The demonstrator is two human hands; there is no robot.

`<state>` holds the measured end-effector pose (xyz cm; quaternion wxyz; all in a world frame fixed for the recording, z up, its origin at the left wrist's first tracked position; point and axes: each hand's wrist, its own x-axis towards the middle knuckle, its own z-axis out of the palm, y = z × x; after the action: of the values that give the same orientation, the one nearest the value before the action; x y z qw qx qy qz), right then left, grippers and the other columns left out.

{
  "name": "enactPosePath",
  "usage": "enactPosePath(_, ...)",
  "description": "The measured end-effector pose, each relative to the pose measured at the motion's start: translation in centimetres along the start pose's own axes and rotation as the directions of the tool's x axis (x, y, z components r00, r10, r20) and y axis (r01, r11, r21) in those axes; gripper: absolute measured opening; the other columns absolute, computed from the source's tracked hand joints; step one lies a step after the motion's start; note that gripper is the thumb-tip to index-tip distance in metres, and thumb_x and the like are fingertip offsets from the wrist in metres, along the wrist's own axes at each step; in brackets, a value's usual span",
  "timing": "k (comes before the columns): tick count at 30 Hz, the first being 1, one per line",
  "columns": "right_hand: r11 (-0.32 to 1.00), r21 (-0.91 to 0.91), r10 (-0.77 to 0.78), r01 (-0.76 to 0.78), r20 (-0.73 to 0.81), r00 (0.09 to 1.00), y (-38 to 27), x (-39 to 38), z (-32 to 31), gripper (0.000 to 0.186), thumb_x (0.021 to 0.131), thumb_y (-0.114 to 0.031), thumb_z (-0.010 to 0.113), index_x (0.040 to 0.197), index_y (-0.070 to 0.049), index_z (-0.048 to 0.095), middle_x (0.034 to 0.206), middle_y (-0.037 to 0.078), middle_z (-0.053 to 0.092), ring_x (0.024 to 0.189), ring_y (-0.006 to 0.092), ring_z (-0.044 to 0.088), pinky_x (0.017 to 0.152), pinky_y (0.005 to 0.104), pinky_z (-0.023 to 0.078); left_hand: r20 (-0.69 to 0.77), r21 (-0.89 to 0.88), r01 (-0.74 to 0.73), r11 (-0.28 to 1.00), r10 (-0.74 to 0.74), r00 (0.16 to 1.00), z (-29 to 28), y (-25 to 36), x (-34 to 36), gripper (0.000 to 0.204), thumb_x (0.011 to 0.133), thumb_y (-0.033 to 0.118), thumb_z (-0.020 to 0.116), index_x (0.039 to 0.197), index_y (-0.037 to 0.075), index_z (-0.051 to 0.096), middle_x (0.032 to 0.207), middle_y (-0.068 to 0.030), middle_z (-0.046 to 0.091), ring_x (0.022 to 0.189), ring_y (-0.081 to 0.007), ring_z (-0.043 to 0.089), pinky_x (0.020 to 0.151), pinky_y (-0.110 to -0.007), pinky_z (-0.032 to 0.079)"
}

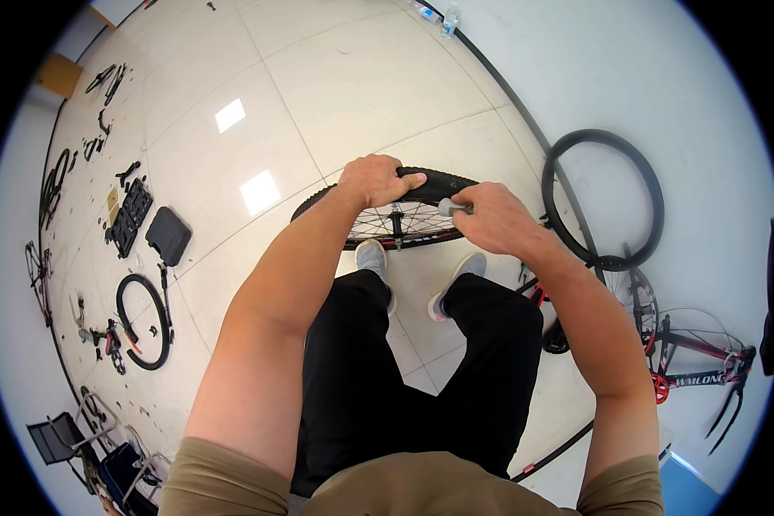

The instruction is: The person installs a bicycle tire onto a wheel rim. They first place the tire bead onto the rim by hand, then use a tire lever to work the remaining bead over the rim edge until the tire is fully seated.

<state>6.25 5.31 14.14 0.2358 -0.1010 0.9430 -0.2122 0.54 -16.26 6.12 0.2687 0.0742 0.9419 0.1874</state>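
The left hand (371, 181) curls its fingers over the black rubber tyre of a spoked bicycle wheel (404, 211) standing upright before the grey shoes (371, 258). The right hand (494, 219) is clenched around a grey-handled tool (452, 207), whose tip is hidden. Behind them a loose black tyre (606, 198) leans on the white wall; a black tool case (131, 215) lies far left.

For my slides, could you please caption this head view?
Standing person's left hand grips a spoked bicycle wheel while the right hand works a grey tool at its tyre.
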Motion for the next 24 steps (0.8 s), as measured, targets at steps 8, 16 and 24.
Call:
enactPosePath(8,0.994,-0.096,-0.066,0.062,-0.041,0.997,-0.4,0.2,-0.3,0.032,0.082,-0.019,0.062,0.103,-0.001,0.078,0.091,0.021,0.075,0.09,0.0382,0.072,0.086,0.0454,0.056,-0.121,-0.018,-0.045,0.999,0.042,0.992,0.9,-0.7,0.6,0.076,0.088,0.078,0.053,0.092,0.006,0.075,0.092,-0.0165,0.075,0.096,-0.0355,0.072,0.083,-0.048,0.056)
enactPosePath(16,0.983,-0.171,-0.058,0.063,0.035,0.998,-0.9,0.2,-0.4,0.031,0.082,-0.018,0.06,0.1,-0.001,0.077,0.087,0.021,0.074,0.087,0.0379,0.072,0.085,0.0462,0.056,-0.007,0.032,-0.017,0.999,0.018,1.0,0.0,0.2,0.0,0.077,0.092,0.077,0.047,0.107,0.006,0.076,0.111,-0.015,0.075,0.11,-0.0317,0.069,0.095,-0.045,0.054)
enactPosePath(24,0.987,-0.151,-0.06,0.062,0.018,0.998,-1.2,-0.6,-1.6,0.042,0.085,-0.021,0.061,0.119,0.0,0.074,0.094,0.023,0.075,0.09,0.0398,0.071,0.089,0.0453,0.055,-0.006,0.023,-0.012,1.0,0.013,1.0,-0.3,0.2,-0.3,0.077,0.093,0.076,0.048,0.107,0.006,0.076,0.11,-0.0156,0.075,0.108,-0.0326,0.07,0.093,-0.046,0.055)
